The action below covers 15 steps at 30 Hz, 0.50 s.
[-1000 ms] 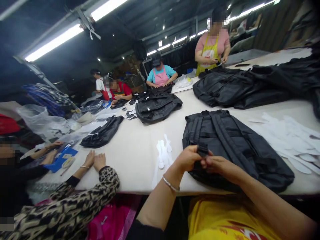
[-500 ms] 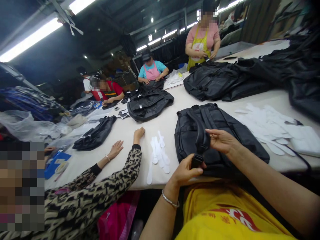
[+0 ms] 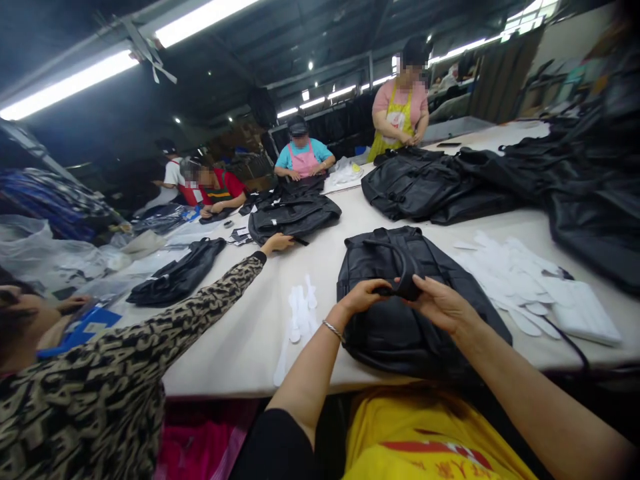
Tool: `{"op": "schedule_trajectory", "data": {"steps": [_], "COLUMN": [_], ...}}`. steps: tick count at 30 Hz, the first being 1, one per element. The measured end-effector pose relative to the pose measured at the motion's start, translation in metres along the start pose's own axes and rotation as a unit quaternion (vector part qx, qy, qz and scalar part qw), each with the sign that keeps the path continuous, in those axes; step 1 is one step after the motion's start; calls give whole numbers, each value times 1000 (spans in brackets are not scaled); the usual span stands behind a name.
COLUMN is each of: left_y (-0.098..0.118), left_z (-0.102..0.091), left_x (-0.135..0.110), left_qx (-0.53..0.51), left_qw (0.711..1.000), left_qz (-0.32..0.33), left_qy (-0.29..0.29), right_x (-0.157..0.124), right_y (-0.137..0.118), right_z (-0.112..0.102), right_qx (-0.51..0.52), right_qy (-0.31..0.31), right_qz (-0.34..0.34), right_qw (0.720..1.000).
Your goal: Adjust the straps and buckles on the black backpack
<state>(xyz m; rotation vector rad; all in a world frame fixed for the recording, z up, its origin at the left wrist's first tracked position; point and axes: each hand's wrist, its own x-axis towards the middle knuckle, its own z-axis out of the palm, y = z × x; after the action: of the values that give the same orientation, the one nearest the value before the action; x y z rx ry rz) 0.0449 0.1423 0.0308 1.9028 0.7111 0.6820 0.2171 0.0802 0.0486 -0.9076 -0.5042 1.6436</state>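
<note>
The black backpack [image 3: 400,320] lies flat on the table [image 3: 250,333]; left hand [image 3: 363,297] and right hand [image 3: 440,305] both pinch its curved strap [image 3: 404,283].

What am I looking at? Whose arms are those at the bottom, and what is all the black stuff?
The camera sits on a person's head, looking down, so the two bare arms at the bottom are that person's own. The left hand and right hand both grip a black strap of a black backpack lying on a long pale table. More black bags lie farther along. White pieces lie to the right. The patterned sleeve at the left belongs to a neighbour reaching across. Other people work at the far end.
</note>
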Motion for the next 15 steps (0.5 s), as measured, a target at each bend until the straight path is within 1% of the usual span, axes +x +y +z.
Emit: {"op": "schedule_trajectory", "data": {"steps": [3, 5, 6, 7, 8, 9, 10, 11, 12, 13, 14, 15], "left_y": [3, 5, 7, 8, 10, 13, 16, 19, 21, 24, 25, 25], "left_z": [-10, -10, -6, 0, 8, 18, 30, 43, 55, 67, 77, 85], "left_x": [12, 12, 9, 3, -6, -17, -30, -43, -57, -70, -82, -90], "left_qx": [59, 103, 128, 153, 179, 204, 224, 236, 240, 231, 204, 156], "left_qw": [997, 992, 989, 984, 975, 959, 938, 913, 890, 874, 869, 872], "left_qz": [48, 72, 73, 61, 36, 0, -41, -82, -117, -144, -168, -196], "left_qy": [-27, -10, 20, 67, 129, 196, 263, 323, 371, 403, 418, 421], "right_x": [-5, -7, -8, -8, -9, -9, -10, -11, -12, -13, -14, -16], "right_y": [15, 23, 27, 31, 35, 40, 45, 49, 54, 57, 60, 63], "right_z": [-7, -9, -10, -10, -11, -12, -13, -13, -14, -15, -15, -15], "right_qx": [10, 14, 11, 5, -3, -11, -19, -25, -29, -32, -33, -35], "right_qy": [-15, -22, -22, -19, -15, -11, -7, -4, -4, -4, -6, -6], "right_qz": [13, 14, 12, 8, 6, 5, 6, 9, 13, 18, 24, 27], "right_qw": [1000, 1000, 1000, 1000, 1000, 1000, 1000, 1000, 999, 999, 999, 999]}}
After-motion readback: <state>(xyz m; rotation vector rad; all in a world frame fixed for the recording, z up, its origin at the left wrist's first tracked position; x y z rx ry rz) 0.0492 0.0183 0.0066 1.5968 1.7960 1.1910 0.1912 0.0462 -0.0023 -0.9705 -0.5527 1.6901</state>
